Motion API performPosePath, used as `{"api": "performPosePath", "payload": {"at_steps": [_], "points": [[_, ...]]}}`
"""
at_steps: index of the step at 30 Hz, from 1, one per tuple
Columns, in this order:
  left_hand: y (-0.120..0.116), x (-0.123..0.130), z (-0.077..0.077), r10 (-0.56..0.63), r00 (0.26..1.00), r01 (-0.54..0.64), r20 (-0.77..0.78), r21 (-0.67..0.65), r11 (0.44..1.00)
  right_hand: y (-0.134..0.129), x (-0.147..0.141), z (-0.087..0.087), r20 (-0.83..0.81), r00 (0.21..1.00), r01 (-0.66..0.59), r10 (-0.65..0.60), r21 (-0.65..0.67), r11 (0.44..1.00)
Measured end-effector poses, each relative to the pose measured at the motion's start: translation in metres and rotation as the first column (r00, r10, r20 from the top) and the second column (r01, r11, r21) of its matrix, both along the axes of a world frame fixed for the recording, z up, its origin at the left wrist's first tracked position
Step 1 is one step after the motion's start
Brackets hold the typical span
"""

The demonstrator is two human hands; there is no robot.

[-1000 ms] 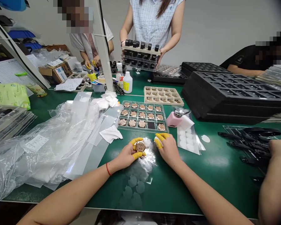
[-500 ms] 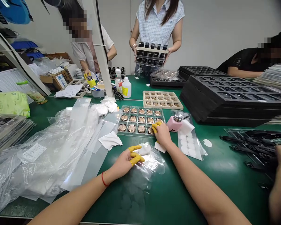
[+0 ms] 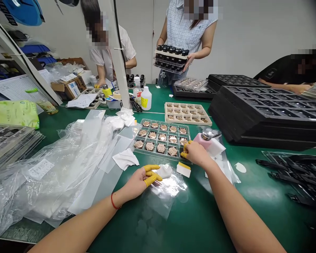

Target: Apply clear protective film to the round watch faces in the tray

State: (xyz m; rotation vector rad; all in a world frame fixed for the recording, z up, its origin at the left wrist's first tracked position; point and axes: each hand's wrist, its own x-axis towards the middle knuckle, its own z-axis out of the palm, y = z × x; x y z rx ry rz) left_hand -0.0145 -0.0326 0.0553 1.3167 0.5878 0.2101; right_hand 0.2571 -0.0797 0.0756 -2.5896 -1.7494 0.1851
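Observation:
In front of me lies a clear plastic tray [image 3: 144,151] with rows of rose-gold watch cases [image 3: 161,147] in its compartments. My right hand [image 3: 197,154], in yellow finger cots, reaches into the front right corner compartment. Its fingertips are closed together there, and what they grip is hidden. My left hand [image 3: 140,180] rests nearer to me on a clear plastic sheet [image 3: 164,203], also in yellow finger cots, thumb and fingers apart. Its fingertips are beside a crumpled white cloth [image 3: 165,171]. Between the hands sits a small white and yellow block [image 3: 183,169].
A pink pump bottle [image 3: 202,141] stands right beside my right hand. Behind the clear tray is a beige tray of parts [image 3: 188,121]. Stacked black trays [image 3: 242,123] rise at right; plastic bags [image 3: 55,182] cover the left. A co-worker [image 3: 185,38] holds stacked trays opposite.
My right hand has shifted right to the corner compartment, uncovering the watch case beside it. My left hand stays in place. The co-worker opposite has tilted the held trays, and the view has shifted slightly.

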Motion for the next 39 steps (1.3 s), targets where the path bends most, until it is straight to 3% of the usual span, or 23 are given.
{"api": "performPosePath", "payload": {"at_steps": [2, 4, 5, 6, 7, 8, 9, 10, 13, 17, 18, 20, 22, 24, 26, 29, 31, 33, 37, 39], "points": [[0.000, 0.000, 0.002, 0.016, 1.000, -0.016, 0.005, -0.026, 1.000, -0.002, -0.009, 0.008, -0.016, 1.000, 0.021, -0.021, 0.024, 0.999], [-0.001, -0.001, 0.004, 0.028, 0.999, -0.027, 0.023, -0.040, 0.999, -0.003, -0.026, 0.013, -0.237, 0.971, 0.043, -0.011, 0.126, 0.991], [-0.001, -0.001, 0.005, 0.032, 0.999, -0.031, 0.035, -0.041, 0.999, -0.003, -0.038, 0.014, -0.433, 0.901, 0.067, 0.028, 0.203, 0.977], [-0.001, -0.001, 0.006, 0.035, 0.998, -0.033, 0.052, -0.043, 0.999, -0.003, -0.053, 0.013, -0.638, 0.764, 0.116, 0.093, 0.279, 0.953], [-0.002, -0.001, 0.006, 0.032, 0.997, -0.029, 0.077, -0.049, 0.998, -0.003, -0.069, 0.011, -0.797, 0.580, 0.183, 0.170, 0.331, 0.926], [-0.003, -0.001, 0.006, 0.029, 0.994, -0.024, 0.107, -0.052, 0.998, -0.004, -0.085, 0.008, -0.877, 0.427, 0.247, 0.219, 0.346, 0.905], [-0.005, -0.001, 0.004, 0.029, 0.990, -0.022, 0.142, -0.050, 0.999, -0.005, -0.101, 0.005, -0.908, 0.351, 0.292, 0.230, 0.339, 0.894], [-0.006, -0.001, 0.002, 0.038, 0.983, -0.031, 0.177, -0.043, 0.999, -0.006, -0.115, 0.001, -0.918, 0.332, 0.318, 0.219, 0.327, 0.890], [-0.012, 0.000, -0.005, 0.117, 0.961, -0.115, 0.249, -0.020, 0.993, -0.013, -0.137, -0.005, -0.892, 0.426, 0.314, 0.150, 0.301, 0.900], [-0.015, -0.002, -0.003, 0.118, 0.966, -0.109, 0.230, -0.052, 0.993, -0.021, -0.121, -0.006, -0.858, 0.482, 0.215, 0.179, 0.314, 0.925], [-0.014, -0.002, 0.000, 0.098, 0.973, -0.088, 0.210, -0.056, 0.995, -0.022, -0.113, -0.008, -0.832, 0.524, 0.219, 0.183, 0.340, 0.915], [-0.013, -0.004, 0.007, 0.047, 0.984, -0.037, 0.172, -0.063, 0.997, -0.023, -0.099, -0.015, -0.713, 0.680, 0.206, 0.173, 0.411, 0.888], [-0.011, -0.005, 0.011, -0.011, 0.988, 0.023, 0.157, -0.078, 0.997, -0.024, -0.091, -0.026, -0.521, 0.836, 0.085, 0.172, 0.432, 0.898], [-0.010, -0.006, 0.012, -0.040, 0.987, 0.052, 0.154, -0.075, 0.996, -0.026, -0.087, -0.036, -0.343, 0.912, -0.088, 0.223, 0.367, 0.926], [-0.009, -0.006, 0.009, -0.030, 0.990, 0.035, 0.137, -0.029, 0.999, -0.028, -0.086, -0.037, -0.269, 0.927, -0.170, 0.263, 0.322, 0.931], [-0.006, -0.006, 0.004, -0.025, 0.992, 0.020, 0.122, 0.038, 0.999, -0.035, -0.089, -0.022, -0.375, 0.882, -0.103, 0.286, 0.440, 0.892], [-0.004, -0.006, 0.003, -0.026, 0.989, 0.018, 0.142, 0.055, 0.998, -0.039, -0.098, -0.010, -0.450, 0.819, -0.049, 0.356, 0.563, 0.825], [-0.003, -0.007, 0.003, -0.040, 0.985, 0.026, 0.165, 0.088, 0.996, -0.042, -0.112, -0.003, -0.420, 0.782, -0.085, 0.460, 0.660, 0.747], [-0.004, -0.007, 0.005, -0.081, 0.990, 0.044, 0.115, 0.294, 0.955, -0.042, -0.135, -0.010, -0.239, 0.765, -0.260, 0.598, 0.735, 0.626], [-0.005, -0.006, 0.006, -0.074, 0.992, 0.041, 0.098, 0.306, 0.951, -0.041, -0.136, -0.015, -0.187, 0.780, -0.275, 0.598, 0.756, 0.594]]}}
